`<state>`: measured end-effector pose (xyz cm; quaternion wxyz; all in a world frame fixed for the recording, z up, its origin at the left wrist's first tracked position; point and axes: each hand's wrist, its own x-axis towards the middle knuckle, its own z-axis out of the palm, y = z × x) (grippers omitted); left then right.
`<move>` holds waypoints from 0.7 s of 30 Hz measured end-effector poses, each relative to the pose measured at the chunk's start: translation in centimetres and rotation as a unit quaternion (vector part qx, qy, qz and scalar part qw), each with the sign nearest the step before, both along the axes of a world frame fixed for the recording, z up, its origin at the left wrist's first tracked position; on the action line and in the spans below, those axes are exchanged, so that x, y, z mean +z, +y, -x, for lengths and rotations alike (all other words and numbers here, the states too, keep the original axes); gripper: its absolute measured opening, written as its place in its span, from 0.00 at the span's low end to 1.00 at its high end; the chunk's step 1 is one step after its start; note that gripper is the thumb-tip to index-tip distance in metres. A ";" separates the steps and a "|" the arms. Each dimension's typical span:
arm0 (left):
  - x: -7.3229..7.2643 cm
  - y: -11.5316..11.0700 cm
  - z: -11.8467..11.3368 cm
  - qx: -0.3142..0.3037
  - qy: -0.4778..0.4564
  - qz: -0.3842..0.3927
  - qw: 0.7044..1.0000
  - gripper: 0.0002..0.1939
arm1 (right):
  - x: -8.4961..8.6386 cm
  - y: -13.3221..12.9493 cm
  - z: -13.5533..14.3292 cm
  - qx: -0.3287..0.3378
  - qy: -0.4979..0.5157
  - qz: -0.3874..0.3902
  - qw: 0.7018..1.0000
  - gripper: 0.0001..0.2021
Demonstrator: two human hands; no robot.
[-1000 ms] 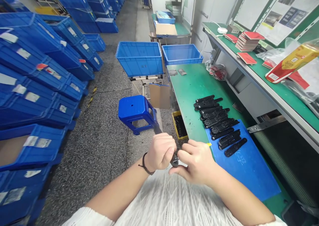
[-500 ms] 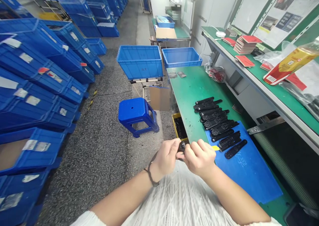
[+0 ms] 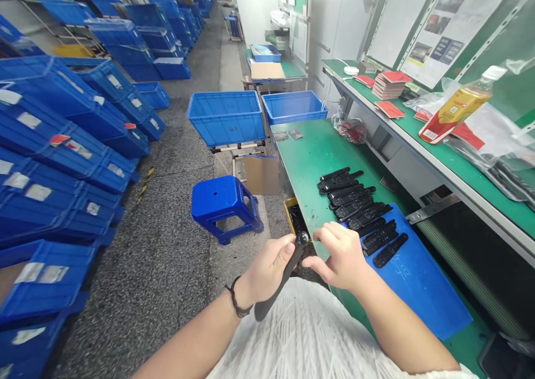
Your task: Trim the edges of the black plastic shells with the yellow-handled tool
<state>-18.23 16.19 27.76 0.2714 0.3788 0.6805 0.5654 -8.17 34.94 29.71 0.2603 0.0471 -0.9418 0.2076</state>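
Note:
My left hand [image 3: 271,267] is closed round a long, slim black plastic piece [image 3: 280,287]. The piece slants from its shiny rounded upper end down against the white knitted top. Just to the right, my right hand [image 3: 340,256] has its fingers curled and its thumb held away from them, a small gap from that rounded end. Its palm side is hidden, so whatever the curled fingers hold does not show. Several similar black pieces [image 3: 351,200] lie in a row on the green tabletop [image 3: 309,150] and on a blue sheet [image 3: 422,290].
A blue stool [image 3: 221,200] stands on the floor ahead, with blue crates [image 3: 225,120] beyond it. Stacked blue crates [image 3: 62,128] line the left. Below the table edge is a yellow-rimmed bin [image 3: 288,206]. A shelf at right holds a bottle [image 3: 455,111] and red cards [image 3: 390,86].
My hands have moved apart, and more of the black piece shows in my left hand. A yellow strip seen beside my right hand is now out of sight. The view has shifted slightly.

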 end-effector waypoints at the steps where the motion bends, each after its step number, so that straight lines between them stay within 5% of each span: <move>1: 0.1 0.0 -0.1 0.000 0.011 0.003 1.000 0.27 | 0.3 -0.1 0.1 0.003 0.002 0.006 1.000 0.33; 12: 0.8 0.4 -1.5 0.053 -0.021 -0.011 0.998 0.28 | 0.8 -1.3 0.4 -0.048 0.089 -0.123 0.987 0.30; 21: 1.0 1.0 -1.5 0.118 -0.063 -0.018 0.991 0.31 | -0.3 -2.5 0.4 -0.041 0.074 -0.123 0.989 0.33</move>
